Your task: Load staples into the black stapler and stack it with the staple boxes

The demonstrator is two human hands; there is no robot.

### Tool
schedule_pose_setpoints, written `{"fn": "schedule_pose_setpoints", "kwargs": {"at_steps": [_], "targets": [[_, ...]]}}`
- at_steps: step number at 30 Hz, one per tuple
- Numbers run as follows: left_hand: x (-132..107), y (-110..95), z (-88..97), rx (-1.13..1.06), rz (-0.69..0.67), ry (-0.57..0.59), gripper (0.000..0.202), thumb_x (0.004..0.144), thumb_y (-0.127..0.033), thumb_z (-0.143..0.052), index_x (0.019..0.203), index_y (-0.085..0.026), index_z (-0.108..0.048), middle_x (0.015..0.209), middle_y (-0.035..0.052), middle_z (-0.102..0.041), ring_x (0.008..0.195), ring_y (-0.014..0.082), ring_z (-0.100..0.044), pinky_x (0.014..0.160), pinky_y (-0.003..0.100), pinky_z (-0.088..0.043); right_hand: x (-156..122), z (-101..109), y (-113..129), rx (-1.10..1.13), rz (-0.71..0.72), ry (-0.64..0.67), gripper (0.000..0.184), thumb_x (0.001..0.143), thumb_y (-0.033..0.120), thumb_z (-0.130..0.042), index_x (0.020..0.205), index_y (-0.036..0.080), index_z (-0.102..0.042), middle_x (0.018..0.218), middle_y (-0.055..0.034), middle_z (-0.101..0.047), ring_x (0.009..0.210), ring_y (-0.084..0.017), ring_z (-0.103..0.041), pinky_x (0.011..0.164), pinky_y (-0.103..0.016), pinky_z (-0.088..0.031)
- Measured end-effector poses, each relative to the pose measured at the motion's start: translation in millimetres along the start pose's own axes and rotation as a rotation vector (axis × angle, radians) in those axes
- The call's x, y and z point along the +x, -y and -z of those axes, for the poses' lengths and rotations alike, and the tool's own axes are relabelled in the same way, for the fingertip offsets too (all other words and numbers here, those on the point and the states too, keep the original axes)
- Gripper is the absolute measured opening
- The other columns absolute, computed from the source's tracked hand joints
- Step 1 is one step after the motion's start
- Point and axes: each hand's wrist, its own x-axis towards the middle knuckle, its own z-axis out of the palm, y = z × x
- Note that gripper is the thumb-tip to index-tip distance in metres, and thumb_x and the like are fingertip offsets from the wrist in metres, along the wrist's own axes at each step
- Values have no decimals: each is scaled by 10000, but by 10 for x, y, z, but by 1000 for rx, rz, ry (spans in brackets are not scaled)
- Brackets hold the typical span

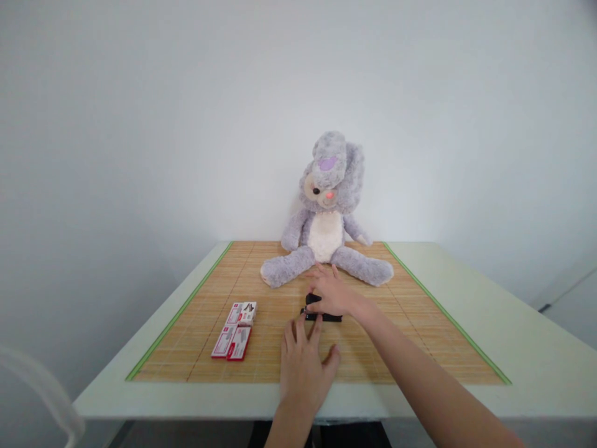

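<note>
A small black stapler [332, 318] lies crosswise on the mat, its upper arm raised at the left end. My right hand [334, 294] reaches over it from the right. Its thumb and forefinger are on either side of the raised black end, while other fingers stretch out towards the toy; the palm covers much of the stapler. On the near side, my left hand [304, 361] lies palm down with its fingers spread and holds nothing. Its fingertips touch the near edge of the stapler's base.
Several red-and-white staple boxes [232, 336] lie together left of my hands. Behind the stapler, a grey plush rabbit [325, 236] sits against the white wall. A green-edged bamboo mat [186, 348] covers the middle of the white table [466, 292]. A blurred pale curved object [41, 379] shows at lower left.
</note>
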Motion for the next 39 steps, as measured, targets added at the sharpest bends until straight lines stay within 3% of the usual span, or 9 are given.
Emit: {"fn": "schedule_pose_setpoints", "kwargs": {"at_steps": [8,13,16,22,33,39], "targets": [[13,1,13,-20,9,3,635,923,-483,-623,1529,-355,-484,1526,90,-467,1369,384,-382,1127,582,-358,-345,457,-291,53,-55,-61,383,842,532,-760,1108,257,-754,1493,-62,-548,1528,-370,-294,1247,-686,-49],[15,2,14,-19,6,9,617,932,-491,-611,1522,-350,-496,1516,90,-472,1360,369,-393,1136,571,-352,-651,658,-622,104,-26,-111,425,837,588,-736,1079,243,-787,1387,-64,-613,1368,-292,-513,1228,-472,-315],[9,2,11,-27,-5,-10,620,937,-494,-606,1528,-348,-488,1520,85,-466,1364,355,-391,1146,551,-349,-850,678,-834,127,-44,-137,426,839,609,-714,1074,263,-792,1363,-59,-631,1315,-271,-555,1193,-417,-377],[13,0,12,-33,-3,-12,618,930,-479,-616,1522,-351,-495,1501,86,-478,1357,352,-396,1131,540,-366,-1176,457,-1135,215,-179,-127,464,813,661,-699,1066,281,-781,1378,-51,-646,1293,-292,-581,1192,-437,-386],[10,1,4,-26,3,-8,630,925,-478,-623,1527,-351,-488,1513,87,-481,1359,352,-410,1134,547,-364,-1417,-3,-1249,422,-322,-232,600,818,675,-692,1249,258,-703,1348,-76,-695,1286,-304,-606,1149,-470,-432],[-3,29,-3,-19,-17,-14,616,941,-431,-600,1537,-345,-472,1546,82,-465,1394,344,-399,1159,542,-352,-1628,-357,-1171,483,-434,-278,932,802,668,-705,1583,267,-393,1587,-115,-489,1449,-321,-476,1231,-550,-334]]}}
